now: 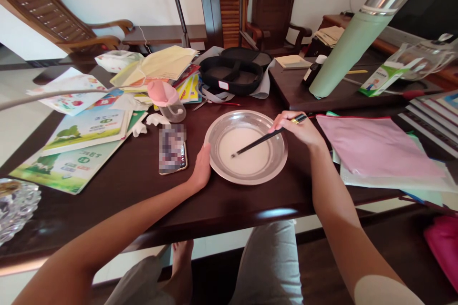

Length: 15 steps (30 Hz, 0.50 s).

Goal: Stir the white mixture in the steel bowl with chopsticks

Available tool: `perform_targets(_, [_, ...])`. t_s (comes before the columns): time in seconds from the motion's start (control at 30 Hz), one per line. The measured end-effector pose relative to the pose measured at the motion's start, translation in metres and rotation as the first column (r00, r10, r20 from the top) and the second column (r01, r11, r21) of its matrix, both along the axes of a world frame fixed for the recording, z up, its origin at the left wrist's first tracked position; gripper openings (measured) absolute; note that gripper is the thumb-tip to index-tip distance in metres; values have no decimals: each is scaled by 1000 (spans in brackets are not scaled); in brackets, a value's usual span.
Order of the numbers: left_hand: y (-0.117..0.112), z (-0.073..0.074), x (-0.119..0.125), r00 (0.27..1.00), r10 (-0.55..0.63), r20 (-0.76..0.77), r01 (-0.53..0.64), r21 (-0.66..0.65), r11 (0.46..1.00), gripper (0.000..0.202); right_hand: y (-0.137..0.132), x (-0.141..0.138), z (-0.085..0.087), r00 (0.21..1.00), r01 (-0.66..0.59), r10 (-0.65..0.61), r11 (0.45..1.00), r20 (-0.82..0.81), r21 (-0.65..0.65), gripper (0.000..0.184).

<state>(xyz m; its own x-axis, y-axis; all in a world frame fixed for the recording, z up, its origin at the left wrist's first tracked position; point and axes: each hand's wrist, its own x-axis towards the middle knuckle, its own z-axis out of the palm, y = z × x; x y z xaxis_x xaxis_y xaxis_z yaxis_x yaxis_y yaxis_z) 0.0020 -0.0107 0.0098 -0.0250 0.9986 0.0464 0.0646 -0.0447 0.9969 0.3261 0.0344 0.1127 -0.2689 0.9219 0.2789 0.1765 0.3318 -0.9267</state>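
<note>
A round stainless steel bowl rests on the dark table, holding a smooth whitish layer, liquid or paste. At its left rim, my left hand grips the side, with the thumb along the edge and the other fingers mostly hidden. My right hand is closed around black chopsticks with gold bands near the top end. Held together at a slant over the right rim, they have their tips at the white surface; whether these dip in is hard to tell. A phone lies left of my left hand.
Left of the bowl are a pink-capped bottle, crumpled tissues, workbooks and a glass dish. An open black case sits behind. To the right are a pink pouch and a tall green thermos.
</note>
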Motion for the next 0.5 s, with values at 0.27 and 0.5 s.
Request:
perform_targets(0.27, [-1,5,2,1000,-16,-16,17,31,999,76,4,24,-2,977,201,-195,977,-85,68,53])
perform_targets(0.5, [0,4,1,1000,-1,-19,1,19,1000,72,1,0,1,998,53,-52,998,-25,23,50])
